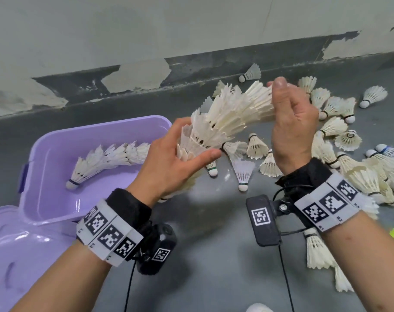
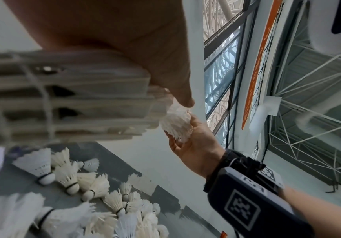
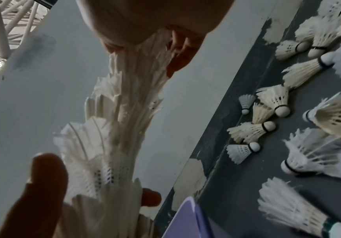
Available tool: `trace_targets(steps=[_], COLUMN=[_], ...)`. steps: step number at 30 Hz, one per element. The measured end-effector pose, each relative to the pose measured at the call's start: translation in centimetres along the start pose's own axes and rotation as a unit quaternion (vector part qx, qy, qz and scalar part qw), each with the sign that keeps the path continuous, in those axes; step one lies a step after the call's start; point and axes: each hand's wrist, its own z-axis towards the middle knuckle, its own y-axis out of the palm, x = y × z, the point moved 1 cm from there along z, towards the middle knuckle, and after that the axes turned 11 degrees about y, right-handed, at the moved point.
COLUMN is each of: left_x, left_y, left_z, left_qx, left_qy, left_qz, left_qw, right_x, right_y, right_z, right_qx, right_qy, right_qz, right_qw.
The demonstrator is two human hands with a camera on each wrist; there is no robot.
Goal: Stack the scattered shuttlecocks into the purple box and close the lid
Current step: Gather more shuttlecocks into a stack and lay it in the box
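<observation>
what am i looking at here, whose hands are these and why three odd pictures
No machine here: a person works with two bare hands. The head view comes from a camera worn on the head, looking down. The other two come from a black camera strapped to each wrist, looking along the hand. The left hand and right hand grip opposite ends of a long curved stack of nested white feather shuttlecocks. Many loose white shuttlecocks lie on the grey floor. A lilac plastic bin on the left holds another nested stack.
</observation>
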Motion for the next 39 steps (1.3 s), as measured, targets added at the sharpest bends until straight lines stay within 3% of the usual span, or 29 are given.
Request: trace_targets(steps=[6, 11, 14, 17, 19, 23, 27, 35, 39], left_x=[-1.7, -5.6, -8.2, -11.0, -12.7, -15.7, -17.5, -18.9, -18.6], left_y=[-5.3, -9.9, -11.9, -13.0, -13.0, -12.7, -12.2, -11.4, -10.6], left_z=[-0.1, -1.2, -2.5, -3.6, -4.0, -4.5, -4.6, -4.3, -4.8], left_qx=[0.038, 0.033, 0.000, -0.064, -0.104, -0.160, -0.199, -0.219, -0.292], left_qy=[0.026, 0.032, -0.019, -0.067, -0.103, -0.146, -0.155, -0.163, -0.166], left_qz=[0.098, 0.184, 0.236, 0.256, 0.251, 0.261, 0.276, 0.320, 0.377], left_qw=[0.994, 0.982, 0.972, 0.962, 0.957, 0.941, 0.927, 0.907, 0.863], right_x=[-1.2, -1.0, -0.3, 0.7, 1.4, 2.4, 3.7, 5.2, 6.2], right_y=[4.0, 7.4, 9.0, 10.6, 11.6, 13.7, 15.4, 18.6, 19.6], right_z=[-1.1, -4.3, -6.5, -8.1, -8.7, -9.5, -10.7, -9.5, -10.1], right_qx=[-0.029, -0.173, -0.226, -0.285, -0.300, -0.311, -0.344, -0.386, -0.418], right_qy=[-0.008, 0.012, 0.094, 0.214, 0.246, 0.225, 0.262, 0.256, 0.186], right_qz=[0.003, 0.020, 0.009, -0.004, -0.058, -0.187, -0.236, -0.378, -0.461], right_qw=[1.000, 0.985, 0.970, 0.934, 0.920, 0.904, 0.870, 0.801, 0.761])
